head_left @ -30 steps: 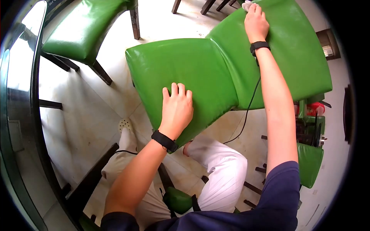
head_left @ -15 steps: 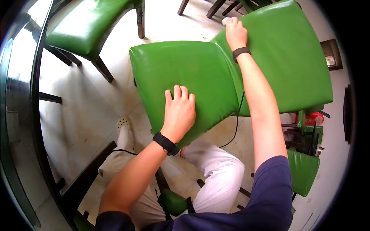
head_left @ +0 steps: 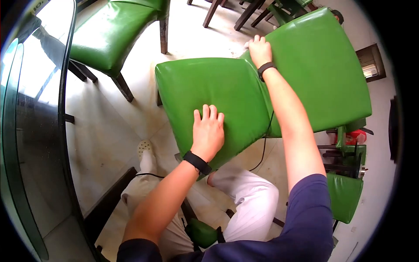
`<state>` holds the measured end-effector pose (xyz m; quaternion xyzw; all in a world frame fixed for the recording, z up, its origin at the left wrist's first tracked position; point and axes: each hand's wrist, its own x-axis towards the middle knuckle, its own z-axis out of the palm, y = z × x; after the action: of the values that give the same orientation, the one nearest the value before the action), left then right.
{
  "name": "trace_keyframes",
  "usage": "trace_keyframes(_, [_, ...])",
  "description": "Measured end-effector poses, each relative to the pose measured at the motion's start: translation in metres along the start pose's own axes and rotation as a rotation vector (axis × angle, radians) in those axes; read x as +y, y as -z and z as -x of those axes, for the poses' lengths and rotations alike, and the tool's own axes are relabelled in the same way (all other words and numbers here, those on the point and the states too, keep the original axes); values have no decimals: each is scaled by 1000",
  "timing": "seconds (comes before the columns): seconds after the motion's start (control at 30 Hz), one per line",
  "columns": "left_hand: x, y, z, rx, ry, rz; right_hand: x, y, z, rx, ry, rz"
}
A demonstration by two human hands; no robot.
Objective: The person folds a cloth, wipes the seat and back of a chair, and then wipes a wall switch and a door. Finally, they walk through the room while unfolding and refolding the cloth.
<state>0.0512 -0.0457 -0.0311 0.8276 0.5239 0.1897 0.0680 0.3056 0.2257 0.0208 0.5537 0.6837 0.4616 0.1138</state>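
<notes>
A chair with a glossy green padded seat [head_left: 187,83] and green backrest [head_left: 323,78] stands in front of me. My left hand [head_left: 208,133] rests on the seat, fingers spread and slightly bent, holding nothing. At the far side edge of the backrest, near where it meets the seat, my right hand [head_left: 260,51] has its fingers bent over the edge. A bit of what looks like a white cloth [head_left: 247,45] pokes out beside its fingers; most of it is hidden.
Another green chair [head_left: 98,43] stands at the upper left, beside a dark glass-topped table [head_left: 41,144]. Dark furniture legs [head_left: 213,13] show at the top. More green chairs [head_left: 345,196] are on the right. A thin black cable [head_left: 262,153] hangs near my right arm.
My right hand has moved down the backrest's side edge, closer to the seat, with the white cloth. My left hand stays on the seat. The whole view has shifted slightly.
</notes>
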Motion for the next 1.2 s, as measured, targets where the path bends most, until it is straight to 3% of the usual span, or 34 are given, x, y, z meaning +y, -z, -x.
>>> trace_keyframes(0.2, [-2, 2, 0, -53, -27, 28, 164, 63, -55, 288, -90, 291])
trace_keyframes(0.27, [-1, 7, 1, -88, -32, 59, 214, 123, -50, 314, -173, 152])
trace_keyframes(0.33, [-4, 8, 2, -98, -45, 68, 260, 152, -55, 238, -285, 34])
trace_keyframes(0.4, [-4, 8, 2, -106, -45, 71, 283, 170, -37, 308, -382, -262])
trace_keyframes(0.43, [-5, 7, 2, -104, -44, 71, 282, 173, -33, 288, -622, -357])
trace_keyframes(0.53, [-9, 10, -9, -134, -35, 74, 281, 123, -45, 286, -632, -242])
trace_keyframes(0.57, [-8, 13, -10, -153, -27, 75, 285, 100, -45, 347, -516, -234])
trace_keyframes(0.6, [-7, 14, -9, -177, -21, 77, 269, 109, -44, 398, -624, -472])
trace_keyframes(0.67, [-6, 9, -9, -168, -21, 50, 240, 105, -45, 500, -775, -576])
trace_keyframes(0.7, [-6, 7, -9, -149, -22, 17, 229, 122, -38, 176, -764, -517])
trace_keyframes(0.73, [-6, 5, -8, -154, -17, 23, 217, 93, -28, 318, -406, 151])
trace_keyframes(0.8, [-6, 5, -7, -151, -26, 26, 195, 62, -8, 322, -274, 149])
trace_keyframes(0.93, [-9, 7, -7, -142, -26, 28, 136, 44, 17, 266, -272, 21])
trace_keyframes(1.2, [-8, 6, -4, -106, -38, 54, 13, 6, 79, -17, -50, -119])
